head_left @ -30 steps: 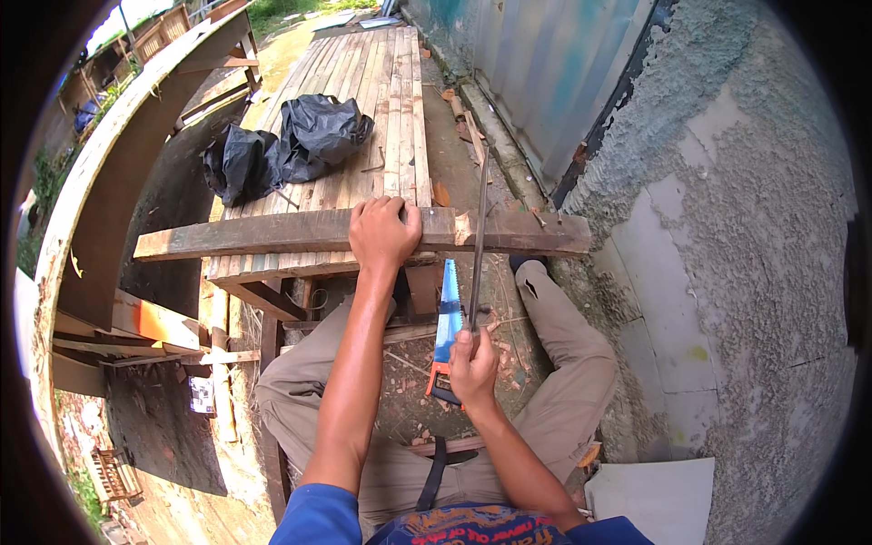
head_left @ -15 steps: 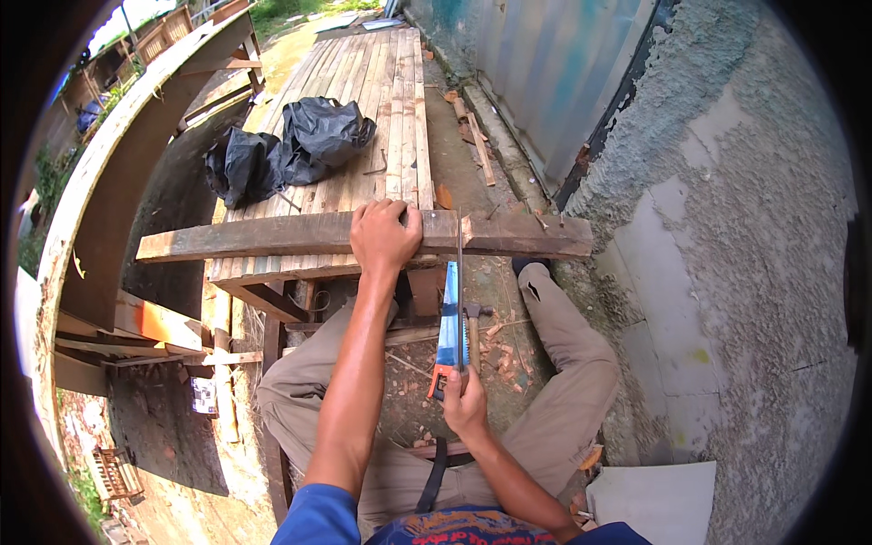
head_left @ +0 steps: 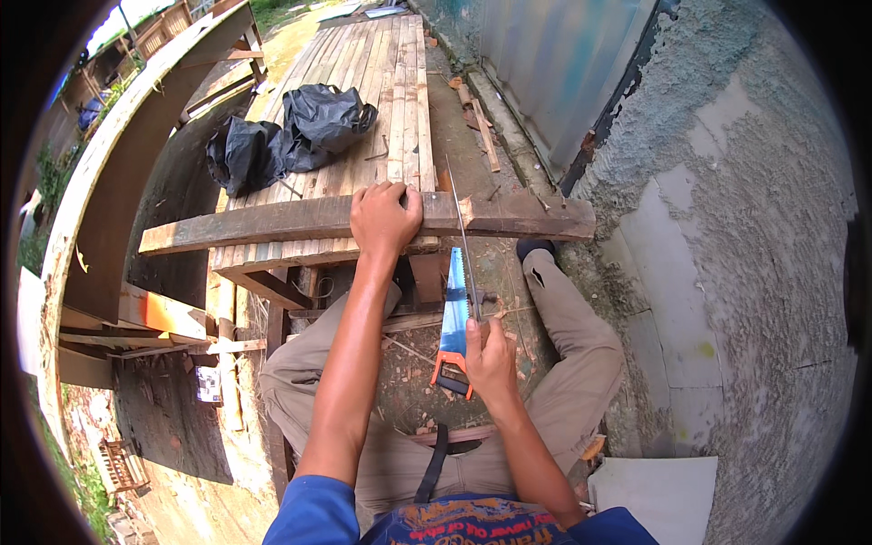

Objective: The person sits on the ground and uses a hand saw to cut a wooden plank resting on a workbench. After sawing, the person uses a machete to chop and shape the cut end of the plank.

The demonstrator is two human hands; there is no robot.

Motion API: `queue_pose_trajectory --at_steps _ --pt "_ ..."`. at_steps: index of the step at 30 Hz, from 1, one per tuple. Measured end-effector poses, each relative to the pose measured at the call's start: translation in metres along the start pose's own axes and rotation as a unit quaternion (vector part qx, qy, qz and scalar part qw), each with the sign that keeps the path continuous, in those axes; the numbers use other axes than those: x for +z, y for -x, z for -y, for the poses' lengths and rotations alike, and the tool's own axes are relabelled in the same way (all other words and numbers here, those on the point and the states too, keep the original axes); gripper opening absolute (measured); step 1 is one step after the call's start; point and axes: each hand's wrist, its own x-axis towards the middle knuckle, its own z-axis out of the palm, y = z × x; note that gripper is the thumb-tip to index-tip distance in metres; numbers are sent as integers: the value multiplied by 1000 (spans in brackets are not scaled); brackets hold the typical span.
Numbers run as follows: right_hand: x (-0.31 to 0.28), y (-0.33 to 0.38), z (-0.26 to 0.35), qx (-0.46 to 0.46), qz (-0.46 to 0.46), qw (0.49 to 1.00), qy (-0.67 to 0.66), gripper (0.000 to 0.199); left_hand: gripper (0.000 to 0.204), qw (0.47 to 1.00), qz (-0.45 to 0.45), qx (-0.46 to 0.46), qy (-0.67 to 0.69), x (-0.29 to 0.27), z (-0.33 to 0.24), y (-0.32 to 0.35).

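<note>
Clamps left hand [head_left: 387,218] over beam [head_left: 282,221] at eleven o'clock, apparently for steadiness; grips thin-bladed tool [head_left: 462,238] in right hand [head_left: 491,359] at five o'clock.

L hand [head_left: 386,220] & R hand [head_left: 491,356]: qty. 1 ea. Beam [head_left: 291,221], bench [head_left: 395,100], blue saw [head_left: 454,320], held blade [head_left: 465,247]: qty. 1 ea.

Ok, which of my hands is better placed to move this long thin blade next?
Probably your right hand: it grips the near end of the long thin blade, which crosses the wooden beam in view. Your left hand is on the beam.
</note>
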Motion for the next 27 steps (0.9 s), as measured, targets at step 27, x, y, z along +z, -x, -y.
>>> queue_pose_trajectory --at_steps 27 --pt "9 87 -133 290 17 906 -307 51 18 976 16 190 106 -4 -42 50"
